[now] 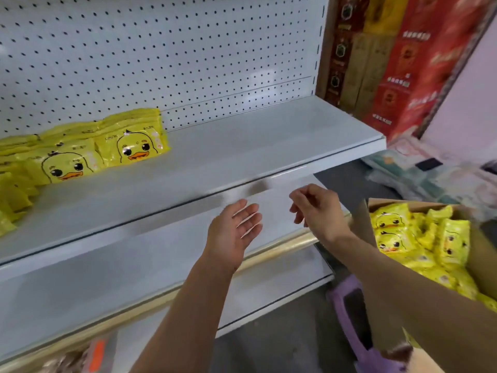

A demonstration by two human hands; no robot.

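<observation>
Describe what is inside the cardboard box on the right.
Inside the cardboard box lie heaped yellow duck-face packets. The right forearm covers the nearer packets, and the top layer hides whatever lies beneath, including the box's bottom.

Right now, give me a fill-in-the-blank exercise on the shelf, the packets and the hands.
1. The shelf packets on the upper shelf each show a cartoon ____.
2. The cardboard box on the person's right holds the boxed packets, which are coloured ____.
3. The left hand and the right hand both hold ____.
Missing words: duck; yellow; nothing.
</observation>
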